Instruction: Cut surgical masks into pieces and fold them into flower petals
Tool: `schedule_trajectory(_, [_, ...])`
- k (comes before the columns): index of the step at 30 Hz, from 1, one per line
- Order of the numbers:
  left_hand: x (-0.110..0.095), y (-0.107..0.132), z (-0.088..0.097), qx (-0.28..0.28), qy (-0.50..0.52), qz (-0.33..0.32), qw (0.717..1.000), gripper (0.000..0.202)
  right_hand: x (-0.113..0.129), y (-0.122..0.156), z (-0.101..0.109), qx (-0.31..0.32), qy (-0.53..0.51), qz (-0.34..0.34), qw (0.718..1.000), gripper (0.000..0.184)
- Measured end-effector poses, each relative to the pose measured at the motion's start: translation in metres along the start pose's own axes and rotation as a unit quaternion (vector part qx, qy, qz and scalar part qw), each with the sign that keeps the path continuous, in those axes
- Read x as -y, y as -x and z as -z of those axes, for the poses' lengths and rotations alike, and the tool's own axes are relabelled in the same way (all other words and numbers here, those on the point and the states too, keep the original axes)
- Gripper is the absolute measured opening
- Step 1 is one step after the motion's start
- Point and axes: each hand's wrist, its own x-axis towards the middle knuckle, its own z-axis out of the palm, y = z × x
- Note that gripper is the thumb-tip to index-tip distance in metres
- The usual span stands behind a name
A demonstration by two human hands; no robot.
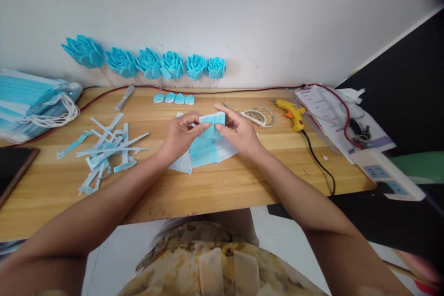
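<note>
Far left, I log a dark flat-screened device with a brown edge (15, 169) on the wooden tabletop (208, 196), just below a clear plastic bag of pleated blue masks with white cord loops (34, 101). Next rightward, a loose, crisscrossed heap of narrow white and blue fabric strips (107, 148). Behind it, near the back edge, a short greyish translucent bundle (125, 98). Along the pale wall (277, 18) I count six blue layered fabric flowers on thin sticks (149, 62), the leftmost largest; whether they touch the wall I cannot tell. In front of them, four small folded blue fabric pieces with pointed tops (174, 98), side by side. At centre, the left hand (182, 133) pinches a folded piece of thin light-blue fabric (217, 119) between thumb and fingers; the right hand (242, 133) grips its other side, thumb on the near face, thumbs close together. I place the piece between both hands, above flat blue and white fabric sheets (204, 151) that lie on the wood. Just right of the hands, white-handled scissors (255, 117). Farther right, a yellow glue gun with a black cord (293, 113), nozzle toward the left; then printed white papers (321, 101), a dark bunch of keys (360, 134) on them, and a white power strip (388, 175) at the right end.
</note>
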Motion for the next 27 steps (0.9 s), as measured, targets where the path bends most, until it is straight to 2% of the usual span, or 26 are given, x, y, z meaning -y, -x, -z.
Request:
schedule_trajectory(6, [-0.0053,-0.0027,0.0037,-0.006,0.047,0.067,0.997,0.030,-0.0022,-0.0037,0.0036,0.003,-0.022,0.010,1.000,0.051])
schedule_trajectory(14, [-0.0007,-0.0062,0.0045,-0.001,0.109,0.081,0.991,0.026,-0.0066,-0.0036,-0.0006,0.018,-0.033,0.019,0.999,0.051])
schedule_trajectory(20, [0.0000,-0.0057,0.0025,0.019,0.243,0.144,0.959,0.024,-0.0022,-0.0033,-0.0002,0.019,-0.048,-0.001,0.999,0.052])
schedule_trajectory(27, [0.0022,-0.0066,0.0023,0.012,0.242,0.126,0.962,0.026,-0.0059,-0.0044,0.0001,0.033,-0.055,-0.013,0.998,0.053])
